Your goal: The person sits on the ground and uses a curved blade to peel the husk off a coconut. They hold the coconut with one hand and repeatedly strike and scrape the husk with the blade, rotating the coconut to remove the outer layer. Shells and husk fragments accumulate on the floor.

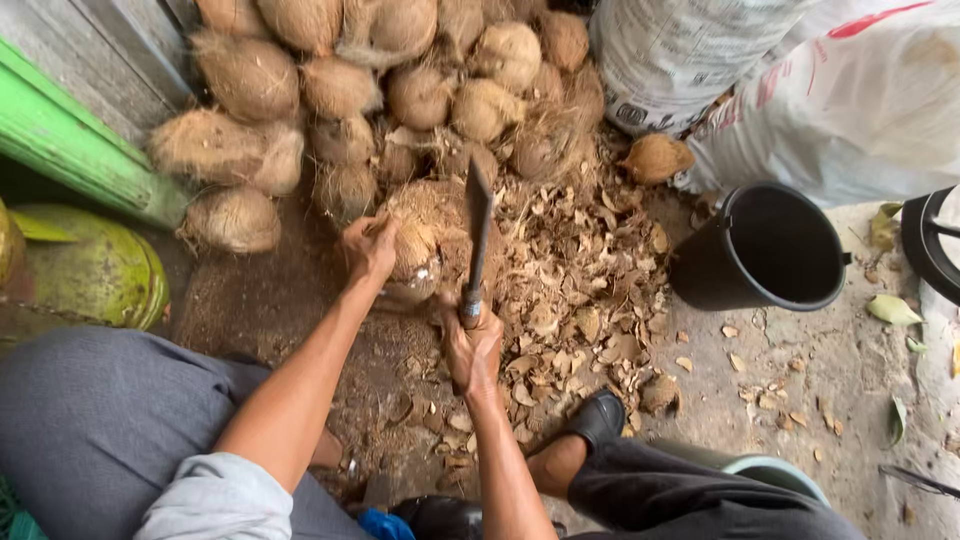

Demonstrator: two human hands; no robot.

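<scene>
My left hand (367, 247) grips the side of a brown, fibrous coconut (428, 232) resting on the ground in front of me. My right hand (472, 347) is closed around the handle of a long dark cleaver (477, 222), whose blade stands upright against the coconut's right side. Bits of husk and shell (580, 280) lie scattered to the right of the coconut.
A heap of husked coconuts (340, 90) is piled behind. A black bucket (765, 248) stands at right, with white sacks (800, 80) behind it. A green plank (70, 140) and a green round object (95, 270) are at left. My black shoe (598, 417) is below.
</scene>
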